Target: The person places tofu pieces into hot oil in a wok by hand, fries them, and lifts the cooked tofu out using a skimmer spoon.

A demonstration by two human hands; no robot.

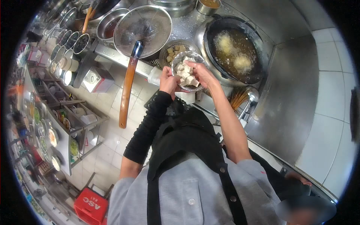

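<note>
In front of my chest I hold a metal bowl [175,64] of white, tofu-like cubes [183,77] that look dusted with powder. My left hand [169,82] is closed on the bowl's left rim. From the right, my right hand [202,74] reaches over the rim, its fingers bent together on the cubes; exactly what lies between the fingertips is partly hidden. Just beyond the bowl is a perforated strainer [192,45] with browned cubes [173,52] in it. To the right, pale round pieces [243,63] bubble in oil in a large black wok [210,52].
A large mesh skimmer [144,30] lies across the counter edge, its wooden handle [128,93] jutting out. Behind it is a metal bowl [108,28] of dark liquid. A bamboo brush [238,98] and a ladle [254,95] rest below the wok. A red crate [90,205] stands on the floor.
</note>
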